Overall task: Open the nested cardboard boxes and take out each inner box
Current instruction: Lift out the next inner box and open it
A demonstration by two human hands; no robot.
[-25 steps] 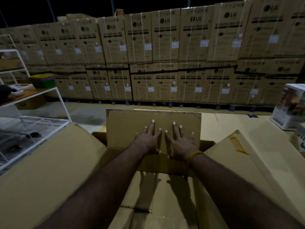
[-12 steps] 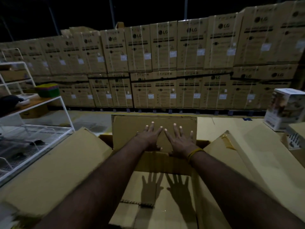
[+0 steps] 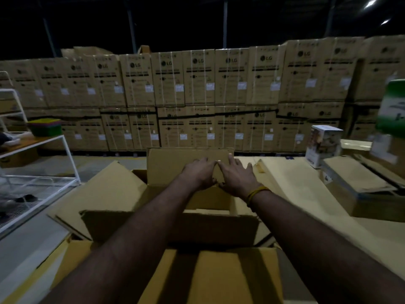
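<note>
Two hands lay flat against the far flap of the open cardboard box, which sat at centre view right in front of the person. Left hand and right hand pressed side by side, fingers straight and spread a little, index tips nearly touching, gripping nothing. Far flap stood upright; left flap and right flap were splayed outward, near flap raised toward the camera. Whether an inner box sat inside could not be told; interior was dim and partly hidden by the forearms. Yellow band ringed the right wrist. Right of the box: a flattened carton, and behind it a small white printed box standing upright. Left: a white wire rack carrying a stack of coloured trays. Across the back, a wall of stacked brown LG cartons, strapped and labelled. Lighting was poor, right edge blurred.
</note>
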